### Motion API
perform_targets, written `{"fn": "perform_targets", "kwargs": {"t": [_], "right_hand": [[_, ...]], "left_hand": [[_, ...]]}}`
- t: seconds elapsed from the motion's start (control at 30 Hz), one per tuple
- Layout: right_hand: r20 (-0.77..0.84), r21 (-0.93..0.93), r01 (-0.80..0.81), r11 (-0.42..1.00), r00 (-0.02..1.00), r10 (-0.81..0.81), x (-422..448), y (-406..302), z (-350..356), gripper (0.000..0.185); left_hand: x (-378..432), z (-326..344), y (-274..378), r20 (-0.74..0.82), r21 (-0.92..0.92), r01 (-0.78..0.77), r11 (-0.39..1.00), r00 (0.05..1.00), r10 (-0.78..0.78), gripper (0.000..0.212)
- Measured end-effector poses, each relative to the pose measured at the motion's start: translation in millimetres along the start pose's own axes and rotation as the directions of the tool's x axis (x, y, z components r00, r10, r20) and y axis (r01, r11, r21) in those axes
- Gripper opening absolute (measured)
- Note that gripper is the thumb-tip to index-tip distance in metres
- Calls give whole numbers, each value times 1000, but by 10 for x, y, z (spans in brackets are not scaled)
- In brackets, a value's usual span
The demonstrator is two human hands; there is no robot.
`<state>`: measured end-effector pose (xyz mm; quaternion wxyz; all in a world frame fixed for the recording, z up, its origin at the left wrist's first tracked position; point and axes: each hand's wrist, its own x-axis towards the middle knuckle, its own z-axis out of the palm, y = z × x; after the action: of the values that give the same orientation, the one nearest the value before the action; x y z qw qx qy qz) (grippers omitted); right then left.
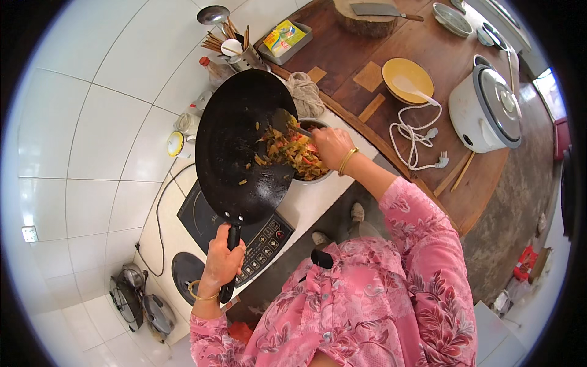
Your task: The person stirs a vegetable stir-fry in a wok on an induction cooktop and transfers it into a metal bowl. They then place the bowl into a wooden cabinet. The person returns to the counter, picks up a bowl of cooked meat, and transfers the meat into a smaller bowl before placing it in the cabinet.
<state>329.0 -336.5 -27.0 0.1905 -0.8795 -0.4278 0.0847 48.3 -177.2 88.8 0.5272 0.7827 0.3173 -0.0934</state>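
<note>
My left hand [223, 259] grips the handle of a black wok [243, 137], which is tilted over a metal bowl [316, 180] at its right rim. My right hand [334, 149] holds a metal spatula [285, 121] by its handle, with the blade at the wok's right edge. Cooked chopped vegetables [293, 151] lie across that edge and in the bowl. Small bits of food stick to the wok's inside. Below the wok sits a black induction cooker [266, 252], partly hidden by it.
A grey cloth [306, 94] lies behind the bowl. The wooden table [348, 55] holds a yellow bowl [406, 78], a white rope-like power cord [410, 137], a rice cooker [481, 110] and a cleaver [376, 9] on a chopping block [362, 23]. A utensil holder [250, 59] stands beyond the wok.
</note>
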Motion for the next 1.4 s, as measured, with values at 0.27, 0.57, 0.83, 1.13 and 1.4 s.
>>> {"fn": "perform_targets", "kwargs": {"t": [0.27,0.57,0.83,1.13,1.4], "right_hand": [[55,-36,-87,996,995,89,-209,76,11,9],[121,-122,-114,986,984,129,-421,263,22,10],[-31,148,-97,984,994,103,-331,248,12,11],[-450,286,241,927,888,-92,267,-219,126,15],[111,-49,-38,998,993,43,-258,-7,83,12]], "left_hand": [[102,-19,66,7,125,-74,989,997,74,38],[204,-122,-62,-19,272,-193,943,979,205,40],[118,-184,-9,5,18,-27,999,1000,27,38],[110,-99,9,79,-24,-28,999,996,29,36],[123,-149,-109,34,-11,-37,999,999,38,33]]}}
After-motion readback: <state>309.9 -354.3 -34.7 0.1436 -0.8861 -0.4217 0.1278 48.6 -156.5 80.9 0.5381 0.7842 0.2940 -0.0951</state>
